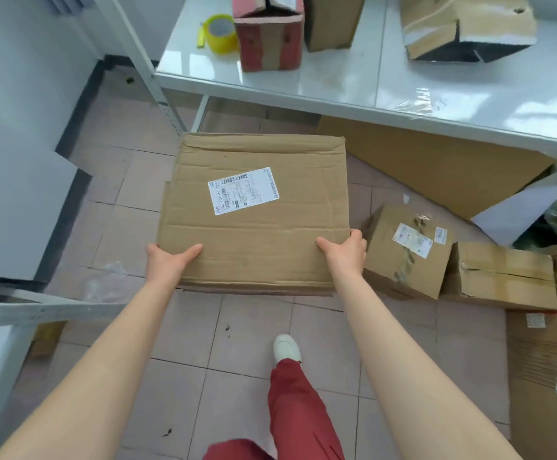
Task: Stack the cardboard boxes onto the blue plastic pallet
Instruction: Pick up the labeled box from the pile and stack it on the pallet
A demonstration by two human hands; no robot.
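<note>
A large flat cardboard box [254, 247] with a white shipping label is held in front of me above the tiled floor. My left hand [167, 260] grips its near left corner, thumb on top. At the near right corner my right hand [345, 250] grips it the same way. More cardboard boxes lie on the floor to the right: a small tilted one [403, 250], a low one [502, 277] beside it, and a big one [542, 376] at the right edge. No blue pallet is in view.
A white table [303, 78] stands ahead with a red-striped box [270, 38], a yellow tape roll [220, 33] and a torn box [463, 28]. Flat cardboard [436, 167] leans under it. Metal shelving [21, 303] runs along the left. My foot [285, 348] is on the floor.
</note>
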